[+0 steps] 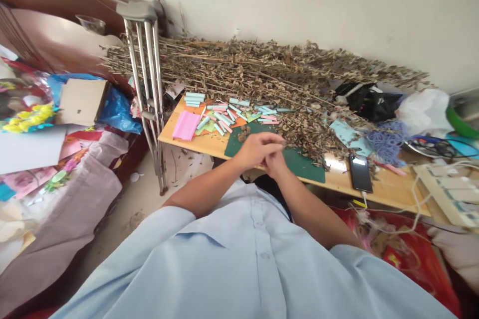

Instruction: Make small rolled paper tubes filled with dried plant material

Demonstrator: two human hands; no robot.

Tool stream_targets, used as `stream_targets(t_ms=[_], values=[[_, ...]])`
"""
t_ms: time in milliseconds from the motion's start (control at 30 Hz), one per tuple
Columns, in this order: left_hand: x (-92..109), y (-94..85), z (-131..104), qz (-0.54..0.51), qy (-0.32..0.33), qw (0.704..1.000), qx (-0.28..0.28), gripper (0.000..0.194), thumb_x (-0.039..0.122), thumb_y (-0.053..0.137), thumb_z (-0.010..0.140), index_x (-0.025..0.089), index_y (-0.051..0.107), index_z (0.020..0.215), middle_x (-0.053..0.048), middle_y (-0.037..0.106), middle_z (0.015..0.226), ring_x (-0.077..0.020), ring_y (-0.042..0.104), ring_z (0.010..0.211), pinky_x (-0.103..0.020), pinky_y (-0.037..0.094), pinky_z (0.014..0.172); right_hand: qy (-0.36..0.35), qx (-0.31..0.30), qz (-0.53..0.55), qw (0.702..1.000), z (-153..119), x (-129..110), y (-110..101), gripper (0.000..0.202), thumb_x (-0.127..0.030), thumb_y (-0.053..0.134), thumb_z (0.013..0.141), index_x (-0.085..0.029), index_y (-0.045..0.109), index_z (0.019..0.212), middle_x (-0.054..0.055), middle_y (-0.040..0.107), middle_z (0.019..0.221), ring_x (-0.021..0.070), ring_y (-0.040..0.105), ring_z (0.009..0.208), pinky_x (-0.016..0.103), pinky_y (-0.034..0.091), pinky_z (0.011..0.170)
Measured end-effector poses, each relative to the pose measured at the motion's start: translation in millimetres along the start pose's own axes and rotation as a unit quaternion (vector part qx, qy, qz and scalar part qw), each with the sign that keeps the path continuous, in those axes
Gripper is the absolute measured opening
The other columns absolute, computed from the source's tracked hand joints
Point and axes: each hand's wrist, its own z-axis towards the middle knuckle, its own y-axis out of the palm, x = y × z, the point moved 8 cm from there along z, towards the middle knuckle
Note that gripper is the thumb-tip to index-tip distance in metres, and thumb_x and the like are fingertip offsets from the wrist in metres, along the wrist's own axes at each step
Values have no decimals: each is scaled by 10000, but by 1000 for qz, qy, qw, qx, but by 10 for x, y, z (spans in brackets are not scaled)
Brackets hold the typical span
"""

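Note:
My left hand point(258, 149) is over the front edge of a green mat point(314, 171), its fingers bent and drawn together near the thumb; whatever they may hold is too small to make out. Just under and beside it, my right hand point(276, 163) touches it, with its fingers largely hidden. Dried leaves point(303, 129) lie heaped on the mat behind both hands, and a small brown clump point(244, 133) rests to their left. Pale blue and pink rolled papers point(224, 118) are scattered at the back left, beside a pink paper stack point(186, 125).
Long dried stems point(239, 67) lie along the wall. Crutches point(147, 84) stand left of the wooden table point(209, 148). A phone point(360, 173) with a cable, purple yarn point(387, 140) and a power strip point(447, 189) are on the right. A cloth-covered surface point(71, 214) is at far left.

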Motion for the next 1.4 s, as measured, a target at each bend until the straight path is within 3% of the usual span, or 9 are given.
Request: stream_targets(t_ms=[133,233,433,567,767,933,1200,1400], values=[[-351,-799,-113,28,-11,993,112,280,317,786,743,128,699,931,5,657,659,-98,598,552,-230,511,546,49,82,95,991,-26,272,-574,366,-512,824,722,-201,661,826,-53,579,572,83,525,430,199,485,390],[-586,-1044,-124,69,-46,988,130,260,290,769,736,125,698,923,16,643,631,-86,576,517,-220,506,524,59,113,149,981,1,340,-747,309,-396,874,703,-190,702,854,-38,651,621,87,609,488,194,565,475],[-822,-1089,-25,139,-58,981,120,272,300,765,753,140,711,965,14,666,701,-81,605,549,-213,535,547,52,98,138,984,126,359,-677,224,-319,847,783,-195,687,880,40,779,802,164,774,745,263,656,700],[-899,-1119,-7,159,-62,977,128,280,305,765,757,143,716,980,9,682,733,-81,619,566,-216,556,568,44,100,89,990,158,366,-667,258,-393,796,842,-192,634,829,35,753,721,164,753,633,245,632,586],[-910,-1113,-16,161,-63,977,123,272,288,753,770,135,715,992,8,682,728,-79,617,565,-210,558,563,32,141,55,988,203,322,-785,354,-497,778,818,-191,604,784,4,688,613,156,694,507,202,515,372],[-882,-1088,-19,157,-69,977,127,277,285,778,755,142,715,983,-1,695,779,-85,635,605,-209,563,567,11,129,31,991,315,235,-796,383,-560,714,847,-191,612,836,-6,669,602,144,659,459,218,518,371],[-858,-1078,-28,150,-70,978,124,257,259,760,770,125,721,986,7,681,721,-74,620,565,-189,541,546,-31,126,-99,987,484,145,-773,413,-608,618,883,-220,560,756,-66,504,450,106,479,317,192,304,273],[-950,-1119,-2,141,-59,981,119,264,262,763,772,125,718,993,6,684,730,-74,615,553,-201,549,547,-45,131,-134,981,573,164,-799,448,-621,596,883,-235,518,669,-60,479,448,106,437,326,236,335,341]])
